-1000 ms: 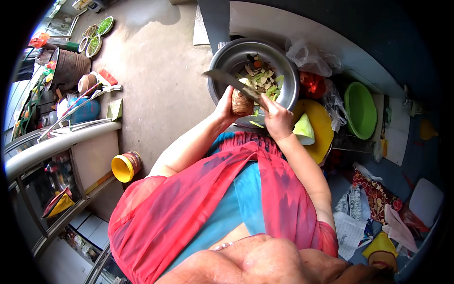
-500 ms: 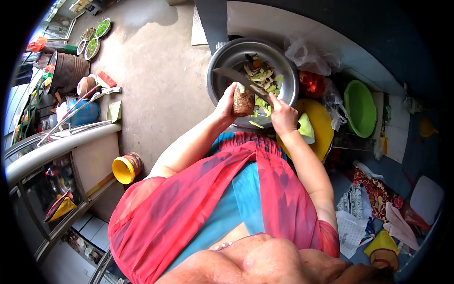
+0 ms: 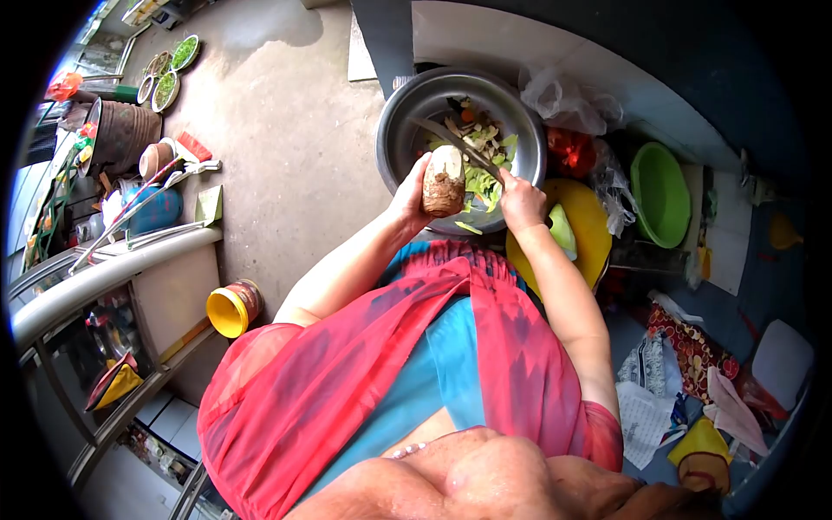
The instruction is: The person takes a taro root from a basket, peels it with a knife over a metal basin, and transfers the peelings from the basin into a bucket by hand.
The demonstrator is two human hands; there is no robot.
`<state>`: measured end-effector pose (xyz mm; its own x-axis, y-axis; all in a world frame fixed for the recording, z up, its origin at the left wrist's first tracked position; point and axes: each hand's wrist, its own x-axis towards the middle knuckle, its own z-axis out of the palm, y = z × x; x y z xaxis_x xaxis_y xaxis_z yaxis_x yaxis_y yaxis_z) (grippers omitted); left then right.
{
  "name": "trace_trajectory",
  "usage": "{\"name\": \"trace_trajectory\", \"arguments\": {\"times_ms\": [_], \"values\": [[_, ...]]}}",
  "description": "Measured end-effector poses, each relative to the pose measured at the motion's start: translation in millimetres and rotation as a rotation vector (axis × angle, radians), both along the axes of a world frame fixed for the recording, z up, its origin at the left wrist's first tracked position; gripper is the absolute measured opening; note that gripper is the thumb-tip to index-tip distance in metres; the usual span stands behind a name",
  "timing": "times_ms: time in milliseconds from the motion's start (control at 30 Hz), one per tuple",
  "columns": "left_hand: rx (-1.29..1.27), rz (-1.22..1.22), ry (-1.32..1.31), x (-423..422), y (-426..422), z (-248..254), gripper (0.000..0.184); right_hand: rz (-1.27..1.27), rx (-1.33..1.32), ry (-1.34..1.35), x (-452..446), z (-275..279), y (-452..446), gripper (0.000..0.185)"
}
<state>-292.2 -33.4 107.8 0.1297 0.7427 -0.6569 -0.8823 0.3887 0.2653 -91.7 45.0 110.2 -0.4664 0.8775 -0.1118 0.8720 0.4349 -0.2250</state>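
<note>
A brown, ringed taro is in my left hand, fingers closed around its left side. Its upper end is peeled to pale flesh, while the lower part keeps rough skin. My right hand grips the handle of a kitchen knife. The blade slants up and left, just beyond the taro's peeled end. Both are over the near part of a wide metal basin. Pale and green vegetable peelings lie inside it, with a small orange piece among them.
A yellow round container with a light green piece on it stands right of the basin. Beyond are plastic bags and a green tub. On the left are a yellow-lined bucket and a curved railing.
The knife has shifted away from the taro, its tip moving right and slightly up. More of the taro's pale peeled end now faces me. Both hands keep their holds.
</note>
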Motion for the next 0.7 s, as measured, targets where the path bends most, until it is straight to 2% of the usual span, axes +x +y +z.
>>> {"name": "trace_trajectory", "arguments": {"times_ms": [33,100,200,233,300,400,433,500,567,600,700], "values": [[0.024,-0.004,0.011,-0.8,0.1,1.6,0.05,-0.028,-0.04,-0.031,-1.1,0.9,2.4,0.034],[0.043,0.016,0.164,-1.6,0.8,-0.4,0.051,0.029,-0.004,0.071,-5.2,13.9,-6.0,0.032],[0.133,0.127,0.355,4.7,5.8,-31.4,0.046,0.166,0.098,0.209,-24.8,50.5,-27.6,0.03],[0.008,0.028,0.236,0.3,6.7,-7.1,0.035,0.239,0.155,0.189,-28.8,59.3,-33.8,0.032],[0.036,0.098,0.362,3.2,4.5,-9.2,0.035,0.295,0.226,0.183,-33.8,70.5,-40.1,0.035],[0.02,0.061,0.278,1.5,3.7,-6.8,0.037,0.304,0.303,0.156,-29.0,56.2,-35.6,0.036],[0.076,-0.008,0.187,-2.8,3.3,-6.4,0.039,0.219,0.208,0.085,-27.3,52.1,-31.7,0.035],[0.053,0.093,0.346,10.8,3.2,-5.0,0.035,0.04,0.047,0.063,-12.6,26.2,-12.8,0.041],[0.081,0.096,0.29,9.3,1.9,-11.5,0.04,-0.046,-0.076,-0.036,-0.1,10.6,1.3,0.036],[0.088,0.096,0.328,6.8,3.8,-14.5,0.041,-0.047,-0.03,0.016,2.6,8.5,-1.0,0.035],[0.018,0.117,0.419,6.3,4.0,0.3,0.04,0.041,0.029,0.201,-17.2,52.2,-21.2,0.035]]}}
